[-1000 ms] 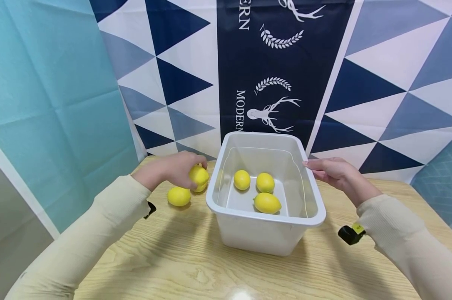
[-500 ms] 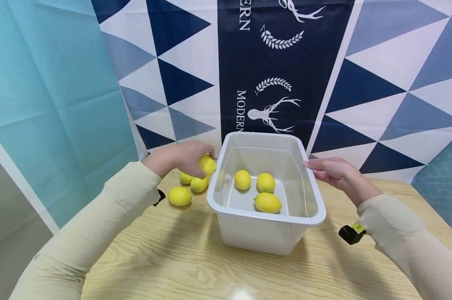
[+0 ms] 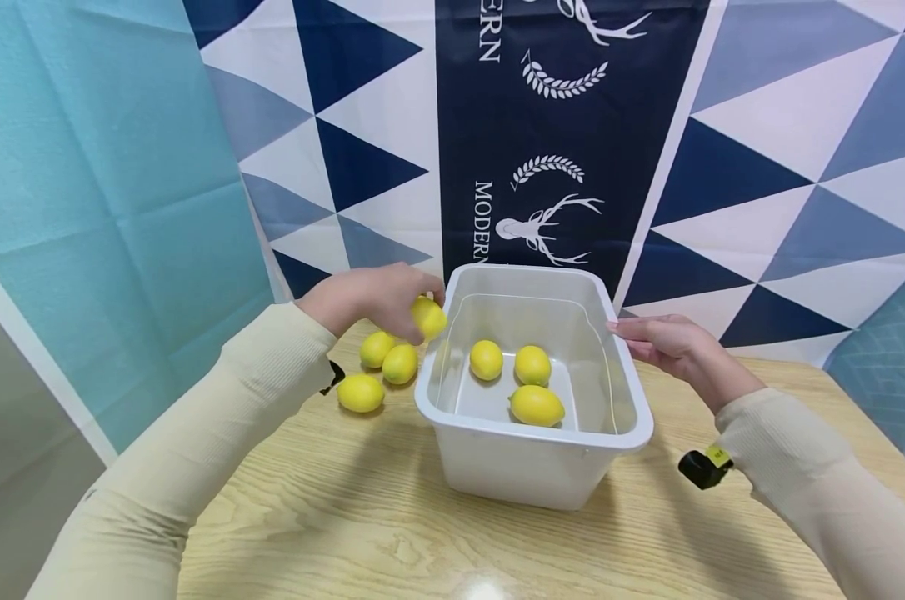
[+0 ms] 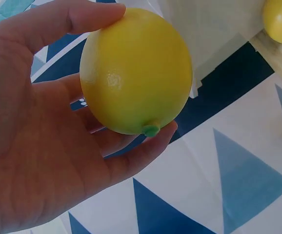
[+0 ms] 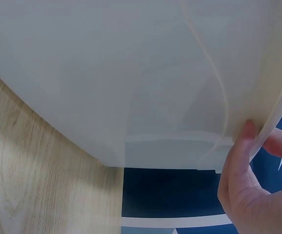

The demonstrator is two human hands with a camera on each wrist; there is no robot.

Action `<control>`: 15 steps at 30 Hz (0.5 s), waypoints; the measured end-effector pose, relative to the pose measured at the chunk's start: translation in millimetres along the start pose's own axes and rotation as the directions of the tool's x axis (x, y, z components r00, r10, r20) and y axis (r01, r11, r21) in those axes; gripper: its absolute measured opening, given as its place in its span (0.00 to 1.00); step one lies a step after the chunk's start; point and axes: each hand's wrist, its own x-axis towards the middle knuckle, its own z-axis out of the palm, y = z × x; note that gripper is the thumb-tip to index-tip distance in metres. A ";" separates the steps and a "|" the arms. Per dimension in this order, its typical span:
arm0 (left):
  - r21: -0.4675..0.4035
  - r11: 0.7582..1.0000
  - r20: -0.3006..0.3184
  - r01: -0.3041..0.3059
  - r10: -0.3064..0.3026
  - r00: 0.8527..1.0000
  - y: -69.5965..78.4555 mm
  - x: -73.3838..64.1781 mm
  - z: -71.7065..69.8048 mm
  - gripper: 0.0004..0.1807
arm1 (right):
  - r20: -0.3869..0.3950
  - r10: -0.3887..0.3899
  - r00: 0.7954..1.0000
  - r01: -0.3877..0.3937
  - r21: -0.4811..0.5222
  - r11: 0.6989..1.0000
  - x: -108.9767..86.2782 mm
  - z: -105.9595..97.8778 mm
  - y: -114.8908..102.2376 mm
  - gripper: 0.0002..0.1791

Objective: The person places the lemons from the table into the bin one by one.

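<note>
Starting at the far left there's a smooth teal fabric sheet (image 3: pixel 122 167), hanging down with visible creases, and in front of it a long cream knit sleeve (image 3: pixel 220 442) with a small black device (image 3: pixel 333 377) poking out under the cuff. Next come three oval yellow lemons (image 3: pixel 360 393) on the pale wood-grain table (image 3: pixel 332 533), two bunched close together and one lying nearer the person

Just above those, the person's left hand (image 3: pixel 387 298) has another oval yellow lemon, the held lemon (image 3: pixel 428 319), pinched between thumb and curled fingers. It's up off the table, at the left edge of the bin in the head view, and the left wrist view shows its little green nub (image 4: pixel 151 130) pointing down toward the fingertips

In the middle sits a light grey rectangular plastic bin (image 3: pixel 516 467) with a rounded rim, upright on the table. Three more yellow lemons (image 3: pixel 537 406) lie on its floor, two toward the back and one nearer the front, lying on its side. Behind it hangs a navy, white and blue-grey printed cloth (image 3: pixel 542 125) with triangles, antlers and MODERN lettering

Over on the right, the person's right hand (image 3: pixel 673 343) pinches the bin's right rim, though the lip partly hides the fingers, so I can't swear to where every fingertip sits
</note>
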 end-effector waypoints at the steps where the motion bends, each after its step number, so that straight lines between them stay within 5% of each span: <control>1: 0.005 1.000 0.005 0.005 -0.005 1.000 1.6 0.7 -1.6 0.26 | 0.000 0.000 1.000 0.000 0.000 1.000 -0.2 -0.2 -0.4 0.06; 15: 0.036 0.998 0.014 -0.048 0.048 0.999 24.0 15.5 -15.3 0.24 | -0.002 0.011 1.000 -0.011 -0.013 1.000 0.9 -0.4 -1.8 0.06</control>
